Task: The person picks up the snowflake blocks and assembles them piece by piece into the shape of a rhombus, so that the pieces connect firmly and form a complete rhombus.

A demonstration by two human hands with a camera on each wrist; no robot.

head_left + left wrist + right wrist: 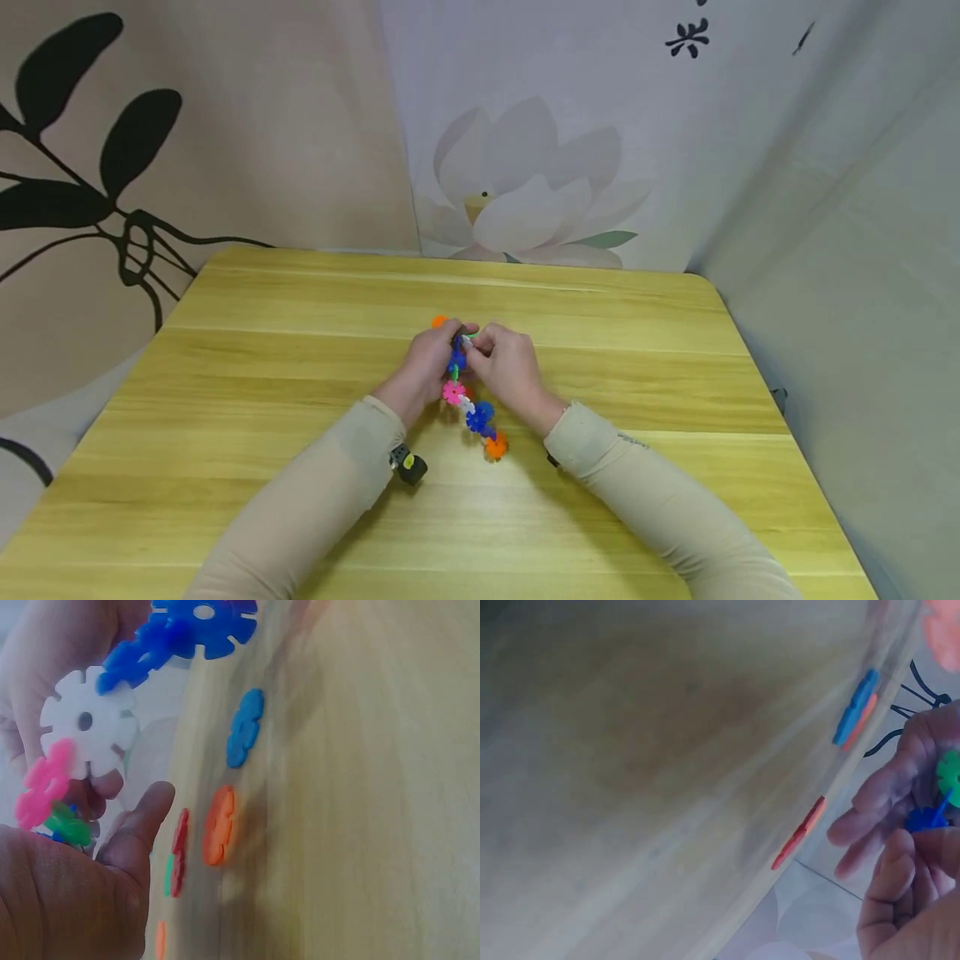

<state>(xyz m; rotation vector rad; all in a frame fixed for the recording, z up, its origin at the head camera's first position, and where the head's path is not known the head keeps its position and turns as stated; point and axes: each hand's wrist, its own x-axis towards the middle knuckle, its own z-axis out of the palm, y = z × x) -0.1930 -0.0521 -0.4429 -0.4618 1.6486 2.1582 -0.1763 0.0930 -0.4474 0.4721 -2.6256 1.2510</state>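
Note:
A chain of notched plastic flower discs in blue, green, pink, white and orange hangs between the hands; its pink disc (453, 392) and lower orange disc (496, 447) show in the head view. My left hand (431, 360) holds the chain's upper part, with blue discs (457, 360) beside the thumb. My right hand (512, 367) pinches a small disc at that upper end, touching close to the left fingers. In the right wrist view, a blue disc (925, 818) sits at the right fingertips, near a green disc (950, 778). Fingers partly hide the joint.
Loose discs lie on the wooden table (247, 367): a blue one (245, 728), an orange one (219, 826) and a red one (179, 853). Beyond its far edge hangs a printed curtain (300, 125). A small black device (409, 467) is strapped at the left cuff.

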